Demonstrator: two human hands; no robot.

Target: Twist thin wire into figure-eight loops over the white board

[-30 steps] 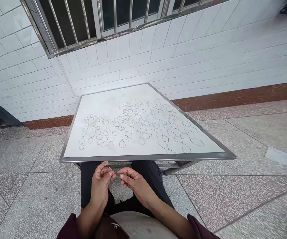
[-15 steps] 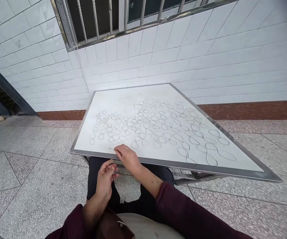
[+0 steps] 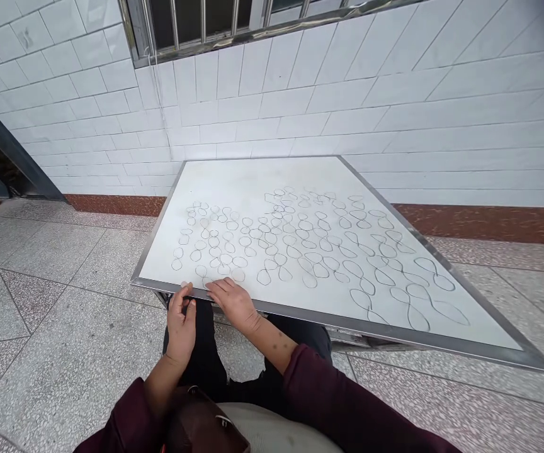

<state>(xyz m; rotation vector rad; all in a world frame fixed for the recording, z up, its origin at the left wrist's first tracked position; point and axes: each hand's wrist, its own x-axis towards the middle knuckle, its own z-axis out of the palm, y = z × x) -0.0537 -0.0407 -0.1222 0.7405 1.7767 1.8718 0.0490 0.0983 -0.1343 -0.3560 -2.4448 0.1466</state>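
Note:
Many thin dark loops of wire or cord (image 3: 312,259), mostly twisted into figure-eights, lie spread over a white tabletop (image 3: 234,182) with a grey metal rim. My right hand (image 3: 234,306) reaches over the near rim. Its fingers are stretched and close together, their tips down at the board's front edge beside a loop (image 3: 201,271). I see nothing clearly held in it. To its left, my left hand (image 3: 181,324) is at the rim with fingers part bent and the thumb apart from the index finger. A small pale patch shows at its fingertips, too small to name.
A white tiled wall (image 3: 272,135) stands behind the table, with a barred window (image 3: 206,25) above. The floor (image 3: 64,327) is speckled stone tile. A brown bag (image 3: 201,421) rests at my lap, between my sleeves.
My left hand has moved left and up to the rim, its thumb and index finger spreading. My right hand has shifted slightly left, its fingertips lower at the edge. The view has shifted slightly.

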